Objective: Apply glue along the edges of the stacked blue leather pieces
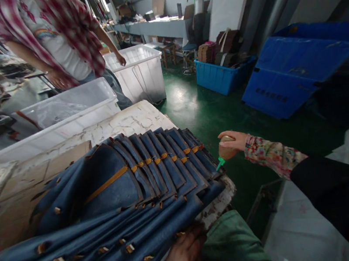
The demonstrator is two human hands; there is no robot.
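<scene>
Many dark blue leather pieces with brown edges and yellow-orange strips lie overlapped in a fanned row on the worktable. My right hand is closed round a brownish glue bottle. Its green nozzle points down, at or just above the right end of the row; contact cannot be made out. By the table's near edge, my left hand rests against the front leather pieces, its fingers stretched out and somewhat dark. Folded blue flaps with small tan tabs spread toward the lower left.
Across the table a person in a checked shirt stands beside white plastic bins. A light blue crate with stacked goods and dark blue crates stand on the green floor. A translucent bin is at the lower right.
</scene>
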